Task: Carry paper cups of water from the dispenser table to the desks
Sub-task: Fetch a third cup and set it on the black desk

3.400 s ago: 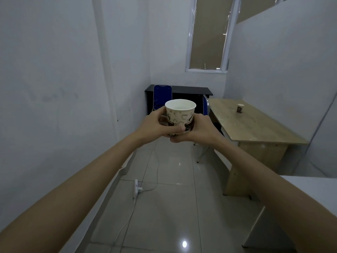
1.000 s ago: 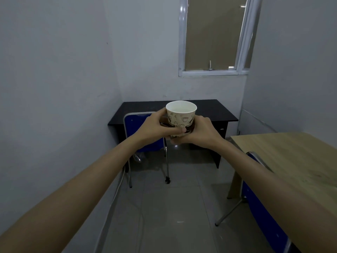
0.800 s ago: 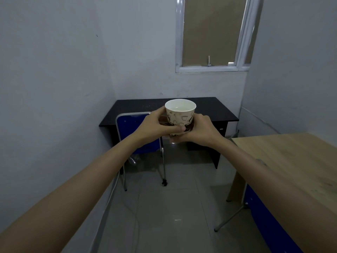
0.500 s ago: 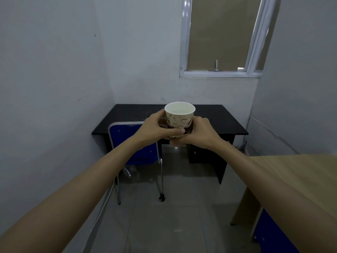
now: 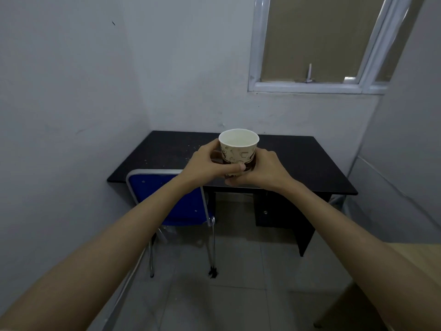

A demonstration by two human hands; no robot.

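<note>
A cream paper cup [image 5: 238, 149] printed with small cup drawings stands upright between both my hands, held out in front of me at chest height. My left hand [image 5: 205, 167] wraps its left side and my right hand [image 5: 262, 172] cups its right side and base. Pale liquid shows inside the rim. Behind and below the cup stands a black desk [image 5: 310, 163] against the far wall, under a window.
A blue chair with a metal frame [image 5: 181, 204] is pushed in at the black desk's left front. A corner of a light wooden desk [image 5: 410, 256] shows at the lower right. White walls close in on the left and right. The floor is grey tile.
I have walked down the room past the wooden desk; the black desk and blue chair have grown larger and nearer. The cup stays in both hands, held the same way.
</note>
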